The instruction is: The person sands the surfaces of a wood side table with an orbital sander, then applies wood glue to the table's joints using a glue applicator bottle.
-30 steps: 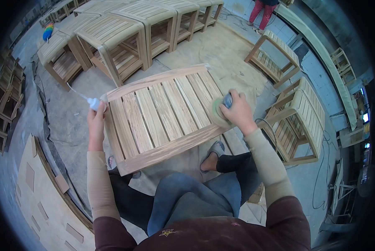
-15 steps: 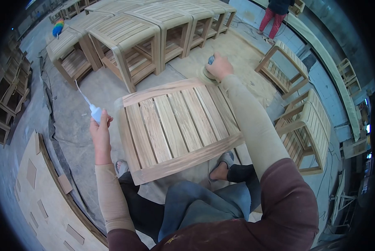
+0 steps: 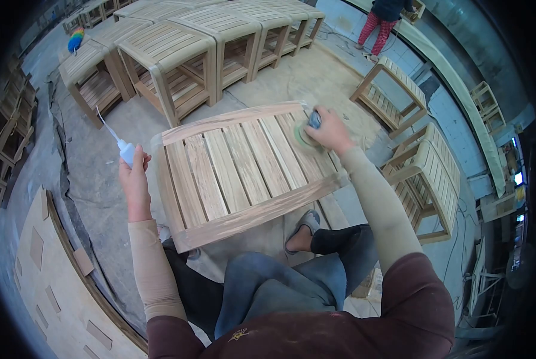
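A slatted wooden stool [image 3: 247, 161] stands in front of me, its top facing up. My right hand [image 3: 332, 133] is closed round the blue grip of a round sander [image 3: 304, 130], whose pale green pad lies on the slats near the right end. In my left hand [image 3: 134, 179] is a small white squeeze bottle [image 3: 126, 152] with a long thin nozzle that points up and left. That hand is held off the stool's left end, apart from it.
Several similar slatted stools [image 3: 166, 45] stand in rows at the back. Two more stools [image 3: 429, 173] are on the right. A pale board with rectangular patches [image 3: 46, 287] lies at lower left. A person in red trousers [image 3: 376, 30] stands at the far right.
My right hand has brought the sander from the far right corner nearer to me, onto the slats. The left hand still holds the bottle, and the whole view has shifted slightly.
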### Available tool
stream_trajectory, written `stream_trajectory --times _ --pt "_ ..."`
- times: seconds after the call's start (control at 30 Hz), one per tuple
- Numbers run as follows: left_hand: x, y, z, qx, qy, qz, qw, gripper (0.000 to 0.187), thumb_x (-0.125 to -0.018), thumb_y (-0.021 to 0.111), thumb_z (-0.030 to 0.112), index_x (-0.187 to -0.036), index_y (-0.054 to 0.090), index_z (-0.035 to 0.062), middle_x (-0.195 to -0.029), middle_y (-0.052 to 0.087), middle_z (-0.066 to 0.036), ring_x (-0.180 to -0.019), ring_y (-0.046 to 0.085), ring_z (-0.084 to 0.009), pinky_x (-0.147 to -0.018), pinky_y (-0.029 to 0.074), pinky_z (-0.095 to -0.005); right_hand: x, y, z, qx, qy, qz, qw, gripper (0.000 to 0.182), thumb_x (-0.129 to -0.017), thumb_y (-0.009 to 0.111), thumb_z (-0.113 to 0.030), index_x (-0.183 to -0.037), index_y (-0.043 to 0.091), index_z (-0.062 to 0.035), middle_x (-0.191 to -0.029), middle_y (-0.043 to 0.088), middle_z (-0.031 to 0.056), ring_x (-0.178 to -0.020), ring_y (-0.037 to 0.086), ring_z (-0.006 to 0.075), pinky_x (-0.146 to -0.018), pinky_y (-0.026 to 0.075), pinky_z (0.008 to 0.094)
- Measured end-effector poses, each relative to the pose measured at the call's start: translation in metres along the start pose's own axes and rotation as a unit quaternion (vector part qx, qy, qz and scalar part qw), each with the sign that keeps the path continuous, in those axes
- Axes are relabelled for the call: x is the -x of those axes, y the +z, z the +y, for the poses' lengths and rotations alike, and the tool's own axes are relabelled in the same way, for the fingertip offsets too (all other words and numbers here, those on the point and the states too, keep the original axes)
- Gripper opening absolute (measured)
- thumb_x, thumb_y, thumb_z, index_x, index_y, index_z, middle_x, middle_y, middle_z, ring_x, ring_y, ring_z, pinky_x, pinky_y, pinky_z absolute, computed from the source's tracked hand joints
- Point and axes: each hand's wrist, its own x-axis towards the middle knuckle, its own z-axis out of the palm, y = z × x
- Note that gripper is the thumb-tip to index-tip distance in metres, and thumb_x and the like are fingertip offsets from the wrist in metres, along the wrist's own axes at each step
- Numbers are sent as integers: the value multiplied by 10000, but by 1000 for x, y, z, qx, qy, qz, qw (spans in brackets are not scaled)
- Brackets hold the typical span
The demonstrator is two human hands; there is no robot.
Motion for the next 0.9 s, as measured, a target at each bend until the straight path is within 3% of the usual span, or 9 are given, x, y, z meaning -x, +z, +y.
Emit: stream_trajectory --times 0.2,0.4,0.6,0.67,0.9 --pt "1 2 -3 -3 0 -13 1000 263 -922 643 307 -964 561 61 -835 595 -2 -783 562 -81 -718 423 -245 87 -27 10 -11 -46 20 999 521 -736 696 -341 -1179 540 -117 -1013 558 191 -893 607 394 -776 509 440" --pt "-8 -13 -14 -51 34 -16 998 282 -923 643 296 -1010 567 39 -837 596 -10 -796 569 -95 -741 442 -259 113 -34 -29 -38 -55 -43 997 530 -716 745 -282 -1171 543 -99 -1000 557 168 -900 600 372 -772 503 410" --pt "-8 -22 -13 -74 27 -12 997 286 -921 645 277 -1036 564 27 -847 608 -18 -800 566 -92 -761 444 -257 37 5 -62 -55 -121 -13 991 514 -726 702 -323 -1166 543 -110 -975 563 192 -846 620 392 -731 516 451" --pt "-10 -25 -15 -69 29 -7 997 285 -919 648 277 -1034 563 30 -842 608 -17 -797 562 -90 -754 439 -254 -1 24 -70 -47 -120 15 991 518 -739 676 -360 -1169 538 -108 -1001 570 213 -868 622 398 -751 512 461" --pt "-18 -32 -13 -58 21 14 998 273 -915 651 276 -1021 562 40 -830 607 -9 -782 545 -79 -723 422 -248 -110 54 -101 -21 -82 -19 996 537 -739 665 -407 -1163 534 -104 -1045 582 225 -959 606 400 -844 489 463"
